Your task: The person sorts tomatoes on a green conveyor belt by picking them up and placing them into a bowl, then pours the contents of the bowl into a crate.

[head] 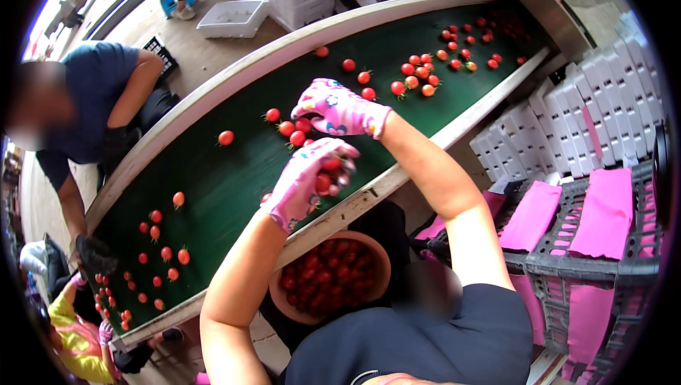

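Note:
A green conveyor belt [239,183] carries scattered red cherry tomatoes [226,137] with green stems. My left hand [311,183], in a pink floral glove, is curled around a few tomatoes [323,184] near the belt's near rail. Just beyond it, my right hand [340,108] in a matching glove hovers low over the belt, fingers bent beside a small cluster of tomatoes [286,128]. Whether its fingertips grip one is hidden. Below the near rail, a round tub [384,273] full of tomatoes rests close to my body.
White rails [367,196] edge the belt. Stacked white crates [574,113] and black crates with pink liners [596,268] stand to my right. Across the belt, a co-worker's dark-gloved hand [96,254] reaches over its left end. A person in yellow [74,332] sits farther left.

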Action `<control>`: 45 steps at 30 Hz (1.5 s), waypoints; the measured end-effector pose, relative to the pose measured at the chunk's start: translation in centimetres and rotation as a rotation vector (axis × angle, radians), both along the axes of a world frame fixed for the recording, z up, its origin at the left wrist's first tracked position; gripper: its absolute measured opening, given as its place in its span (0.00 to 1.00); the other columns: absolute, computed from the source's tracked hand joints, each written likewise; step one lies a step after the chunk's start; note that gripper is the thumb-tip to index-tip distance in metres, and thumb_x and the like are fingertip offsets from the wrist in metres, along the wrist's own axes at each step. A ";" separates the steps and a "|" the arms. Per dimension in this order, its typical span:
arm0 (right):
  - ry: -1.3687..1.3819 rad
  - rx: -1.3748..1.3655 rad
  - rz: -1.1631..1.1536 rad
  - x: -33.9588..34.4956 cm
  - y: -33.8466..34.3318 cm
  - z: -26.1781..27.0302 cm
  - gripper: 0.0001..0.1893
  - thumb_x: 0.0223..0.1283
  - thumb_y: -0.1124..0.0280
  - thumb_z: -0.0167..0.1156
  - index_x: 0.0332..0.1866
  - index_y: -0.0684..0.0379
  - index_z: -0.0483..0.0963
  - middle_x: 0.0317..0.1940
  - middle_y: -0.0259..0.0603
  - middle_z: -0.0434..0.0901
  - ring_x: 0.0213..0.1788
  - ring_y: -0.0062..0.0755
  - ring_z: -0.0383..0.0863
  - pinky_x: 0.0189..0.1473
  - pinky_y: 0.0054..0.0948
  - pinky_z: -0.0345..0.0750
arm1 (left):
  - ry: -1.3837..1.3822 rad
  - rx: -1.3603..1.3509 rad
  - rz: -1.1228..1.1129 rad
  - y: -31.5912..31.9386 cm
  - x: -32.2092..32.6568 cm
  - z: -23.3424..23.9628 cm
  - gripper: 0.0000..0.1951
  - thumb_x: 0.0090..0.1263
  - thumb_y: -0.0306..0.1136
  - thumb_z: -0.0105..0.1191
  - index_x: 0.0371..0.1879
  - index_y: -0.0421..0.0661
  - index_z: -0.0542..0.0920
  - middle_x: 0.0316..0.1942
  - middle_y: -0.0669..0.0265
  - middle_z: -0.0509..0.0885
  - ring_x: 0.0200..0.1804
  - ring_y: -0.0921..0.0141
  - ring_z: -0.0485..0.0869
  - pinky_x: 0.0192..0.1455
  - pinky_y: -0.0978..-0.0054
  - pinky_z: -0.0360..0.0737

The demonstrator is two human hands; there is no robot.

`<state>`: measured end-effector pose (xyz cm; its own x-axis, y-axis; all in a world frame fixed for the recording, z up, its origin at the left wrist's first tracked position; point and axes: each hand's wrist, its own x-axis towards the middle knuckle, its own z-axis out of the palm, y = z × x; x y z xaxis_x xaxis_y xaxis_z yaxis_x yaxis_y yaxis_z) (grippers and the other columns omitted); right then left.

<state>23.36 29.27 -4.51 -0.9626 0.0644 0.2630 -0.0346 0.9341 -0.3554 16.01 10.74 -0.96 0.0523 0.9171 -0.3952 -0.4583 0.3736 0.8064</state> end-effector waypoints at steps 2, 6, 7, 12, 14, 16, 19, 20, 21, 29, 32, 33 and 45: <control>0.025 0.029 0.023 0.7 -0.7 -0.1 0.11 0.54 0.69 0.66 0.43 0.49 0.85 0.43 0.38 0.85 0.49 0.45 0.80 0.58 0.39 0.73 | -0.014 0.036 -0.164 -0.2 0.6 0.1 0.15 0.76 0.41 0.50 0.47 0.41 0.81 0.34 0.67 0.82 0.29 0.78 0.80 0.27 0.84 0.74; 0.162 0.166 0.087 0.1 -2.3 -1.4 0.06 0.54 0.65 0.66 0.36 0.52 0.82 0.36 0.36 0.82 0.47 0.44 0.79 0.58 0.42 0.73 | -0.032 -0.016 -0.229 -0.6 1.0 0.1 0.15 0.77 0.42 0.50 0.46 0.41 0.81 0.35 0.66 0.82 0.30 0.77 0.80 0.27 0.84 0.75; 0.210 0.244 0.004 0.6 -2.9 -0.3 0.07 0.53 0.68 0.68 0.36 0.56 0.80 0.36 0.39 0.81 0.48 0.43 0.81 0.68 0.45 0.68 | -0.032 -0.050 -0.216 -0.4 1.0 0.1 0.15 0.77 0.42 0.50 0.46 0.41 0.81 0.35 0.66 0.82 0.30 0.77 0.80 0.27 0.84 0.75; 0.430 -0.317 -0.160 3.7 -4.2 3.6 0.15 0.54 0.70 0.71 0.45 0.62 0.82 0.42 0.45 0.84 0.48 0.44 0.83 0.54 0.40 0.77 | -0.262 -0.140 0.197 0.4 0.3 -0.8 0.33 0.77 0.66 0.40 0.55 0.44 0.77 0.37 0.64 0.84 0.28 0.73 0.82 0.25 0.80 0.78; 0.360 -0.229 -0.042 5.1 -5.5 3.5 0.17 0.56 0.67 0.71 0.50 0.62 0.81 0.51 0.47 0.81 0.50 0.45 0.83 0.58 0.40 0.77 | -0.388 -0.125 0.376 0.6 0.4 -0.2 0.34 0.78 0.66 0.38 0.54 0.43 0.78 0.37 0.65 0.84 0.30 0.71 0.83 0.25 0.79 0.78; 0.400 -0.375 -0.090 5.8 -5.4 2.5 0.18 0.62 0.71 0.67 0.56 0.63 0.78 0.53 0.48 0.80 0.52 0.43 0.83 0.58 0.36 0.78 | -0.446 -0.070 0.354 0.3 -0.6 -1.5 0.31 0.79 0.62 0.39 0.53 0.41 0.79 0.38 0.62 0.85 0.33 0.70 0.83 0.24 0.81 0.75; 0.382 -0.086 -0.573 8.3 -1.1 0.5 0.15 0.66 0.74 0.62 0.56 0.62 0.77 0.52 0.48 0.80 0.53 0.42 0.82 0.53 0.35 0.80 | -0.442 0.001 0.330 -0.2 -0.5 -1.0 0.22 0.80 0.49 0.45 0.53 0.40 0.79 0.38 0.60 0.84 0.34 0.71 0.82 0.24 0.81 0.72; 0.120 0.087 -0.681 8.6 -0.1 0.1 0.15 0.64 0.73 0.62 0.55 0.61 0.78 0.51 0.47 0.80 0.52 0.43 0.82 0.53 0.37 0.80 | -0.419 0.003 0.313 -0.2 -0.5 -1.0 0.21 0.80 0.48 0.46 0.53 0.41 0.79 0.39 0.62 0.84 0.35 0.72 0.82 0.26 0.81 0.73; -0.147 0.260 -0.776 8.8 0.5 -0.2 0.14 0.63 0.71 0.63 0.53 0.60 0.78 0.49 0.45 0.80 0.52 0.45 0.81 0.53 0.38 0.79 | -0.396 0.005 0.297 -0.1 -0.5 -1.0 0.20 0.80 0.47 0.46 0.53 0.42 0.79 0.40 0.64 0.84 0.36 0.73 0.82 0.29 0.82 0.74; 0.297 -0.671 -0.467 7.4 -4.4 2.8 0.18 0.60 0.71 0.69 0.54 0.64 0.78 0.42 0.42 0.84 0.45 0.32 0.86 0.49 0.27 0.82 | -0.171 -0.144 0.031 -0.2 0.2 0.7 0.22 0.81 0.53 0.45 0.58 0.48 0.78 0.39 0.68 0.84 0.37 0.75 0.84 0.33 0.81 0.79; 0.327 -0.575 -0.177 6.9 -6.6 2.6 0.19 0.66 0.69 0.64 0.59 0.64 0.76 0.54 0.48 0.79 0.59 0.41 0.79 0.61 0.36 0.76 | -0.270 -0.096 0.180 0.0 0.8 0.4 0.25 0.79 0.59 0.44 0.58 0.50 0.75 0.39 0.69 0.84 0.36 0.74 0.83 0.25 0.82 0.75; 0.360 -0.423 -0.107 6.7 -6.9 2.2 0.19 0.68 0.68 0.62 0.61 0.63 0.75 0.59 0.50 0.76 0.65 0.44 0.75 0.66 0.39 0.73 | -0.239 0.007 0.135 -0.4 0.4 0.0 0.26 0.80 0.60 0.41 0.59 0.50 0.75 0.43 0.67 0.84 0.39 0.71 0.85 0.28 0.81 0.76; -0.087 -0.251 -0.194 9.8 -2.6 0.6 0.27 0.67 0.53 0.63 0.65 0.58 0.74 0.68 0.52 0.70 0.75 0.56 0.60 0.76 0.46 0.59 | -0.474 0.035 0.306 0.2 -0.3 -0.5 0.31 0.77 0.61 0.44 0.59 0.43 0.75 0.41 0.59 0.83 0.35 0.69 0.82 0.26 0.80 0.73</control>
